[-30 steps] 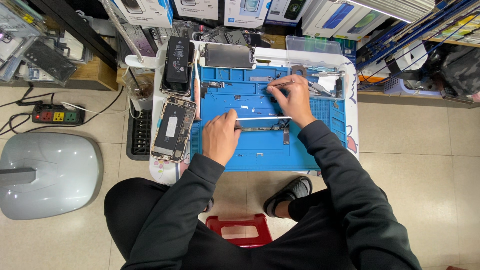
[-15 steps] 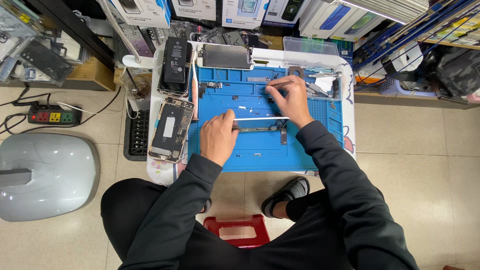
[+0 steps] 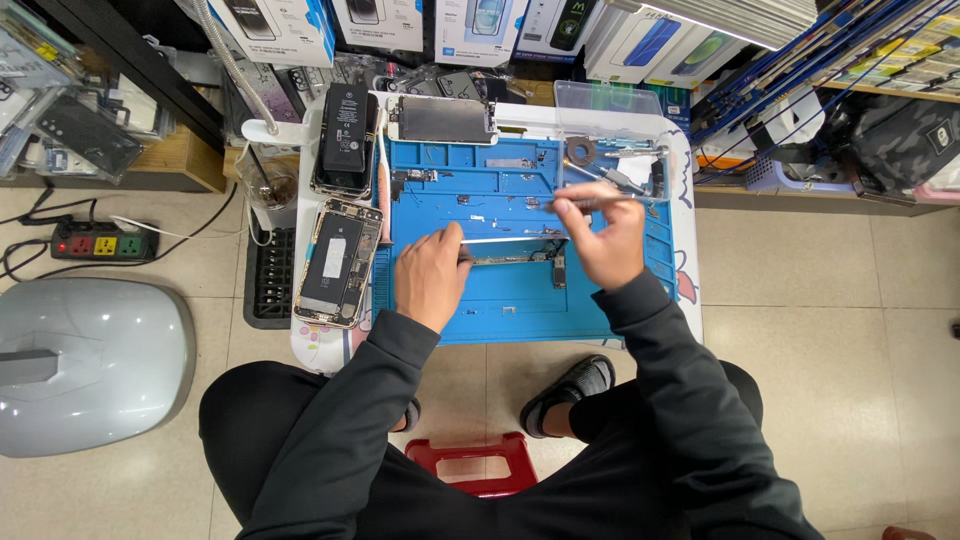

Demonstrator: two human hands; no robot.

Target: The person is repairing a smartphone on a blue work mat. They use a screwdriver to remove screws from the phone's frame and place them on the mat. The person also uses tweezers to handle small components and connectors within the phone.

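Two bare hands work over a blue silicone repair mat [image 3: 620, 300] laid on a small white table [image 3: 685, 290]. Left hand [image 3: 432, 278] rests knuckles-up on the mat, its fingers curled down onto the near-left end of a long narrow dark circuit board [image 3: 520, 256], and it seems to pinch one end of a thin pale strip [image 3: 505, 239] that runs rightward just above the board; how firmly it grips I cannot tell. Right hand [image 3: 603, 238] is closed in a pinch around a slim metal tool [image 3: 590, 200], held level, its tip pointing left over the far middle of the mat.

By its looks the board is light, stiff and brittle, studded with small parts, so it is best held by its bare long edges, not its face. I judge the strip to be flimsy and easy to crease; it wants support near both ends.

Left of the mat lies an opened phone body [image 3: 337, 262] with its insides showing, and farther off a black rectangular battery [image 3: 346, 138]. At the far edge sits a grey phone screen panel [image 3: 442, 119]. A red plastic stool [image 3: 470, 465] stands near, between the knees
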